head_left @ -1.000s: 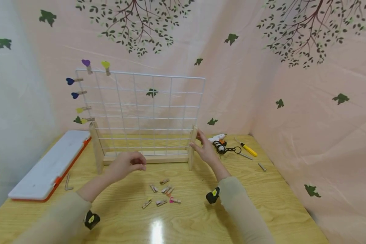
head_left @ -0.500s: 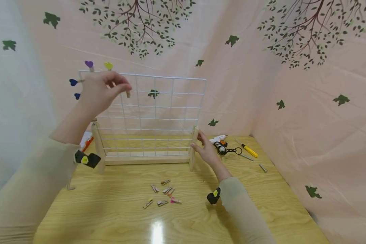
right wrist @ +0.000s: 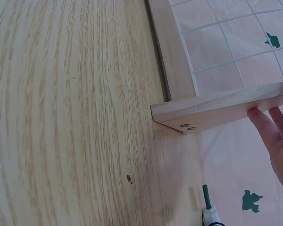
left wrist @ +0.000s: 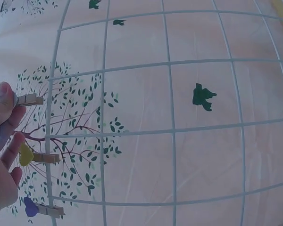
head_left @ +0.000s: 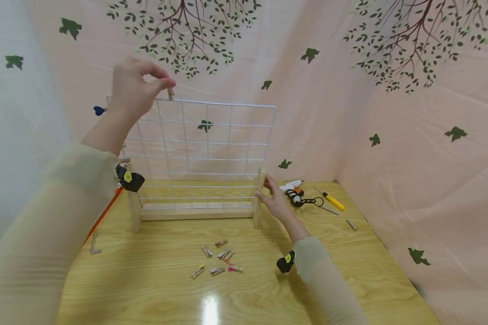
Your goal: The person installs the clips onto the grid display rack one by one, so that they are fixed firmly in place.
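My left hand (head_left: 136,83) pinches a small wooden clothespin (head_left: 171,94) by its end, at the top wire of a white wire grid (head_left: 207,125). In the left wrist view, this held clothespin (left wrist: 30,99) has its tip close to the edge wire; whether it bites the wire I cannot tell. Two others sit on that wire, a yellow-heart clothespin (left wrist: 46,157) and a purple-heart clothespin (left wrist: 51,210). My right hand (head_left: 277,201) grips the right wooden post (head_left: 258,198) of the grid's stand, thumb and fingers on either side of it.
Several loose clothespins (head_left: 223,254) lie on the table in front of the stand. At right are a glue gun (head_left: 291,185) with its black cord, a yellow-handled screwdriver (head_left: 334,201) and a bolt (head_left: 351,225). An L-shaped hex key (head_left: 93,244) lies at left.
My left hand has risen from above the table in front of the grid to its top wire, carrying the clothespin. The right hand has stayed on the post.
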